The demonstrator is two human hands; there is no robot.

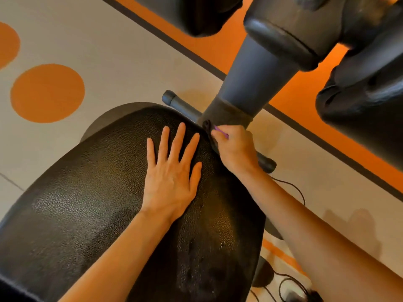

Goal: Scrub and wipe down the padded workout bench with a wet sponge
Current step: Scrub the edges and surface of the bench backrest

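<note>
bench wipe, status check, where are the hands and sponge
Left hand flat on bench pad, fingers spread. Right hand grips sponge at pad's far edge. Grey upright post close behind.

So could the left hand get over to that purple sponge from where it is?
Probably yes. The left hand lies flat and open on the bench pad, holding nothing, its fingertips close to the sponge at the pad's far edge. Only bare pad lies between, though the right hand already grips the sponge.

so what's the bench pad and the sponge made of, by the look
Bench pad: black pebbled vinyl or faux leather, judging by the grainy sheen and wet streaks. Sponge: only a purple sliver shows in the right hand, so the material can't be told.
</note>
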